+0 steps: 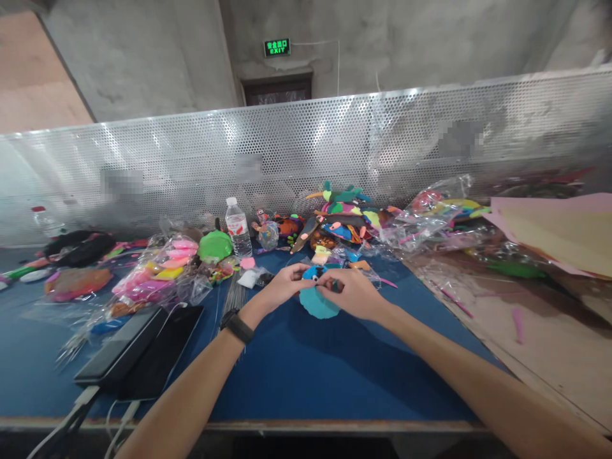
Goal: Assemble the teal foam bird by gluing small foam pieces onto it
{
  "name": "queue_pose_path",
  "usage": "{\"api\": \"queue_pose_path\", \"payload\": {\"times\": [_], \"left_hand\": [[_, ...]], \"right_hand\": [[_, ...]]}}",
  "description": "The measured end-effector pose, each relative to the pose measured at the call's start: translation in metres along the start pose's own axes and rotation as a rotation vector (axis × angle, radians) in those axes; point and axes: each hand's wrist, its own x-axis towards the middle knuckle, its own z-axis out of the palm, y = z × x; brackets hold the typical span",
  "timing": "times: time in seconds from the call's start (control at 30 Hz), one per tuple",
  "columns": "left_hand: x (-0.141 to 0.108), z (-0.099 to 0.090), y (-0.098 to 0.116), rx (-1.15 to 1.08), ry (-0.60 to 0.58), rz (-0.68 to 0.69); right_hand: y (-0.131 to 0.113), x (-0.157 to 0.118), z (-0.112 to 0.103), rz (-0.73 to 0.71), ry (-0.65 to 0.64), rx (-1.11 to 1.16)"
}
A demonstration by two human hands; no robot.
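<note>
A blue clay figure (pixel 319 302) with a round light-blue body, a darker blue head and a white-and-black eye is held just above the blue tabletop. My left hand (pixel 289 280) grips its head from the left side, fingers curled. On the right, the fingers of my right hand (pixel 349 291) are pinched together at the head, close by the eye; whether a small piece is between them is hidden. A dark band is on my left wrist.
A water bottle (pixel 238 231), bagged pink and yellow clay (pixel 165 271) and a green clay lump (pixel 215 245) stand behind left. Colourful clay figures (pixel 342 229) lie behind. Cabled phone (pixel 165 350) and power bank (pixel 119 350) lie left; paper sheets (pixel 554 229) lie right.
</note>
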Motion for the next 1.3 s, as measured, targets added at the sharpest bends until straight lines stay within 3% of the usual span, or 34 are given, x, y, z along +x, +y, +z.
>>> {"api": "queue_pose_path", "payload": {"times": [0.63,0.8,0.9,1.1,1.3], "left_hand": [[0.002,-0.002,-0.004,0.004,-0.027,0.06],[0.003,-0.001,-0.002,-0.021,-0.006,0.046],[0.002,-0.001,0.0,-0.023,0.007,0.029],[0.001,-0.002,0.0,0.021,-0.004,0.052],[0.005,-0.006,-0.006,0.046,-0.032,0.095]], "right_hand": [[0.0,0.001,-0.004,0.011,-0.008,-0.033],[0.005,0.003,-0.006,-0.011,0.117,-0.03],[0.013,0.004,-0.006,0.057,0.198,-0.046],[0.018,0.004,-0.003,0.167,0.013,0.05],[0.012,0.004,-0.004,0.138,0.027,0.056]]}}
